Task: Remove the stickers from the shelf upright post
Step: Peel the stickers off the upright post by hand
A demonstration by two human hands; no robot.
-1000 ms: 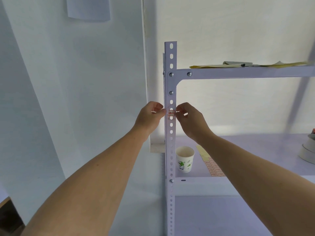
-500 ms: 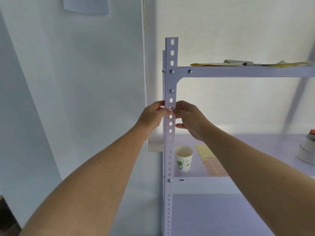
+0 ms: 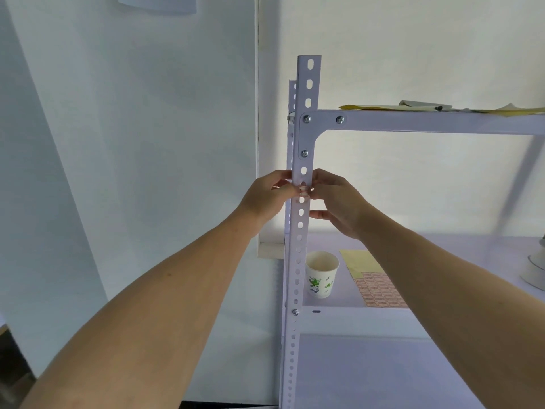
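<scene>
Red-printed sticker (image 3: pixel 303 189) on the front face of the white shelf upright post (image 3: pixel 297 261), a little above the middle of the view. Lies exactly between the fingertips: left hand (image 3: pixel 265 199) at 9 o'clock of it, right hand (image 3: pixel 339 202) at 3 o'clock. Pinched at both ends, thumb and forefinger of each hand pressed together there, other fingers curled. Cannot tell whether flat on the metal or lifted; too small. At 5 o'clock, on the shelf board (image 3: pixel 486 249): paper cup (image 3: pixel 321 274), then sticker sheet (image 3: pixel 379 289), partly hidden behind the right forearm (image 3: pixel 442 290). Tape roll (image 3: pixel 535 270) at 3 o'clock, cut off by the edge.
</scene>
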